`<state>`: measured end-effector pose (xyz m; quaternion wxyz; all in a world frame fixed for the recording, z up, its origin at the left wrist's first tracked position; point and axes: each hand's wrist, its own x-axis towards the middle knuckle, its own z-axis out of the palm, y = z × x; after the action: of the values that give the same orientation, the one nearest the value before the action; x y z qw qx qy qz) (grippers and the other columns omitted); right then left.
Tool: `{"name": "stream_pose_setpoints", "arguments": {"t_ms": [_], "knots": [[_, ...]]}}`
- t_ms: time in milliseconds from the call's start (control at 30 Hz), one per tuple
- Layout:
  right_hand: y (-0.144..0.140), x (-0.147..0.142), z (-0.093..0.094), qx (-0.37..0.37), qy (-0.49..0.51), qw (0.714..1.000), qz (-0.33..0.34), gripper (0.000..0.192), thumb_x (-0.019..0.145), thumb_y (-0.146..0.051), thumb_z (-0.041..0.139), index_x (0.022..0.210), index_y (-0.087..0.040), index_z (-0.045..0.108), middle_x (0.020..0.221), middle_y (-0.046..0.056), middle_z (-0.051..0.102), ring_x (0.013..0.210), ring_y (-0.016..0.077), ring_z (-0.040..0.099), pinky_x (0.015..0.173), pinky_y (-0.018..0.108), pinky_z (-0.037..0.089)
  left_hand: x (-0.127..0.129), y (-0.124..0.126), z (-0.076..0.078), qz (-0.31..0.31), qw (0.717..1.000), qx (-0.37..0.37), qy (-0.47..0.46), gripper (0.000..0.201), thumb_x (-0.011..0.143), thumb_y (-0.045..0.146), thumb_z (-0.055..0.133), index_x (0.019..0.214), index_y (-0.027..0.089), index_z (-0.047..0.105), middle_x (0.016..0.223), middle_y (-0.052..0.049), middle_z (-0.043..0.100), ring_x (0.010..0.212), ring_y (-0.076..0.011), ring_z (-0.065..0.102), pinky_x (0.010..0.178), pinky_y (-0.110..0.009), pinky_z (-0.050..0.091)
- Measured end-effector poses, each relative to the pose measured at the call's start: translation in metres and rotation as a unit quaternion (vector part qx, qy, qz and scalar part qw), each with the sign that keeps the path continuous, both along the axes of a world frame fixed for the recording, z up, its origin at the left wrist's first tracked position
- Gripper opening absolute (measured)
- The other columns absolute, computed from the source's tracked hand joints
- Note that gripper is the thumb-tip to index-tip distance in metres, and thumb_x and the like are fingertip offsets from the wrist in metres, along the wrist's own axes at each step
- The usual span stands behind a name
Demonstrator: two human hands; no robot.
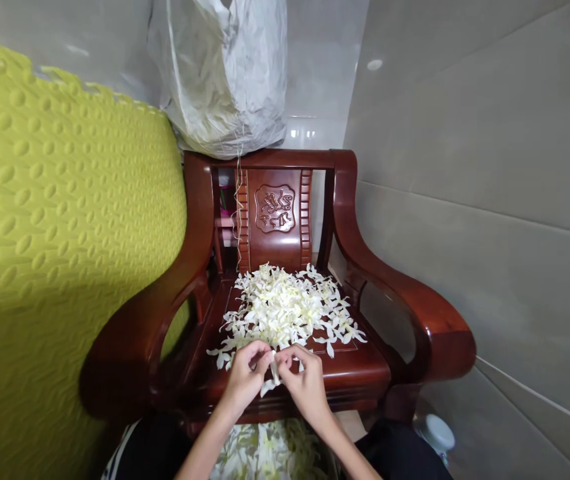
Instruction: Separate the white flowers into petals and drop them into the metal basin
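My left hand (245, 375) and my right hand (303, 380) meet at the front edge of the wooden chair (285, 220) seat, fingertips nearly touching. Both are curled shut in a pinch on one white flower (271, 381), which hangs between them: its upper part sits between the fingertips and its lower petals drop just below my thumbs, over the seat's front rail. I cannot tell which hand carries more of the grip.

Directly beyond my hands, the flower pile (285, 308) covers the middle of the seat. The nearest blossoms touch or lie just beside my knuckles; the far edge of the pile reaches close to the carved backrest. A few loose flowers lie to the left of my left hand and to the right of my right hand, all on the seat.

Below my wrists, between my knees, a second mass of white flowers (265, 453) is visible; what holds it is not clear.

To the left of my left hand, past the chair's armrest, stands a yellow-green foam mat (59, 220) with an embossed pattern. Beyond the backrest, above my hands, a large pale sack (225, 73) rests on the chair's top rail, a thin string hanging down from it. To the right of my right hand, past the other armrest, is a grey tiled wall (489, 167).
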<state>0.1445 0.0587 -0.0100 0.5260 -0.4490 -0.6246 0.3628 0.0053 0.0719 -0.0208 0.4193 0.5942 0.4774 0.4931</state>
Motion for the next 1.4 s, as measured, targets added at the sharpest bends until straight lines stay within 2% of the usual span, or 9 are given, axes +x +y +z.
{"name": "stream_pose_setpoints", "arguments": {"t_ms": [167, 400, 500, 700, 833, 900, 1100, 1233, 1400], "knots": [[0.006, -0.001, -0.006, -0.021, 0.011, 1.0, 0.008, 0.013, 0.077, -0.02, 0.057, 0.065, -0.017, 0.059, 0.064, 0.001, 0.058, 0.063, 0.0167, 0.05, 0.06, 0.027, 0.038, -0.001, -0.006, 0.0, 0.007, 0.999, 0.027, 0.015, 0.02, 0.08, 0.035, 0.057, 0.072, 0.017, 0.059, 0.07, -0.003, 0.06, 0.069, -0.0182, 0.056, 0.064, -0.026, 0.043], [0.018, 0.006, -0.019, -0.083, 0.047, 0.987, 0.132, 0.016, 0.08, -0.033, 0.061, 0.081, -0.017, 0.062, 0.067, -0.001, 0.054, 0.064, 0.0148, 0.049, 0.062, 0.026, 0.04, -0.004, 0.002, -0.009, 0.014, 0.999, 0.021, 0.035, 0.02, 0.082, 0.035, 0.054, 0.075, 0.016, 0.059, 0.071, -0.003, 0.061, 0.069, -0.0187, 0.057, 0.066, -0.027, 0.044], [0.019, 0.007, -0.024, -0.087, 0.06, 0.983, 0.152, 0.018, 0.08, -0.035, 0.063, 0.078, -0.017, 0.061, 0.067, -0.001, 0.052, 0.066, 0.0142, 0.047, 0.064, 0.026, 0.039, -0.004, 0.005, -0.01, -0.001, 0.999, 0.01, 0.034, 0.022, 0.083, 0.037, 0.054, 0.076, 0.016, 0.059, 0.074, -0.004, 0.062, 0.072, -0.0193, 0.059, 0.068, -0.028, 0.046], [0.027, 0.011, -0.032, -0.103, 0.104, 0.979, 0.141, 0.024, 0.083, -0.04, 0.059, 0.078, -0.017, 0.056, 0.067, -0.002, 0.048, 0.062, 0.0126, 0.042, 0.058, 0.025, 0.034, -0.002, 0.002, -0.016, -0.037, 0.999, -0.017, 0.03, 0.034, 0.079, 0.039, 0.062, 0.104, 0.017, 0.056, 0.096, -0.007, 0.063, 0.079, -0.0188, 0.06, 0.068, -0.028, 0.047], [0.028, 0.017, -0.026, -0.112, 0.135, 0.973, 0.152, 0.022, 0.081, -0.038, 0.064, 0.082, -0.019, 0.053, 0.07, -0.002, 0.048, 0.066, 0.0128, 0.044, 0.062, 0.024, 0.036, 0.0, -0.003, -0.013, -0.069, 0.997, -0.009, 0.027, 0.02, 0.08, 0.036, 0.062, 0.082, 0.016, 0.061, 0.078, -0.004, 0.063, 0.075, -0.0173, 0.058, 0.07, -0.027, 0.044], [0.026, 0.019, -0.021, -0.116, 0.147, 0.968, 0.167, 0.022, 0.08, -0.037, 0.065, 0.085, -0.02, 0.053, 0.073, -0.002, 0.05, 0.068, 0.0129, 0.046, 0.064, 0.024, 0.037, 0.002, -0.003, -0.01, -0.076, 0.997, -0.011, 0.018, 0.024, 0.082, 0.037, 0.06, 0.071, 0.016, 0.059, 0.068, -0.001, 0.06, 0.07, -0.016, 0.057, 0.067, -0.026, 0.043], [0.023, 0.021, -0.02, -0.145, 0.165, 0.953, 0.209, 0.024, 0.077, -0.038, 0.069, 0.083, -0.017, 0.06, 0.072, -0.001, 0.053, 0.068, 0.0129, 0.048, 0.065, 0.024, 0.038, 0.0, 0.0, -0.005, -0.102, 0.993, -0.05, -0.033, 0.029, 0.079, 0.043, 0.062, 0.075, 0.015, 0.054, 0.067, 0.0, 0.058, 0.056, -0.0124, 0.055, 0.057, -0.025, 0.044], [0.028, 0.021, -0.026, -0.148, 0.183, 0.953, 0.192, 0.027, 0.072, -0.038, 0.074, 0.078, -0.016, 0.059, 0.066, -0.002, 0.051, 0.062, 0.0115, 0.044, 0.06, 0.023, 0.035, -0.007, 0.003, -0.002, -0.118, 0.989, -0.072, -0.051, 0.031, 0.079, 0.044, 0.062, 0.079, 0.014, 0.056, 0.069, -0.002, 0.061, 0.062, -0.0142, 0.057, 0.061, -0.026, 0.047], [0.027, 0.015, -0.027, -0.141, 0.23, 0.954, 0.132, 0.027, 0.078, -0.043, 0.068, 0.078, -0.019, 0.055, 0.068, -0.003, 0.05, 0.062, 0.011, 0.044, 0.061, 0.022, 0.035, -0.009, 0.004, -0.004, -0.1, 0.992, -0.065, -0.05, 0.036, 0.083, 0.048, 0.055, 0.077, 0.013, 0.057, 0.068, -0.003, 0.06, 0.062, -0.0135, 0.055, 0.062, -0.026, 0.045]]}}
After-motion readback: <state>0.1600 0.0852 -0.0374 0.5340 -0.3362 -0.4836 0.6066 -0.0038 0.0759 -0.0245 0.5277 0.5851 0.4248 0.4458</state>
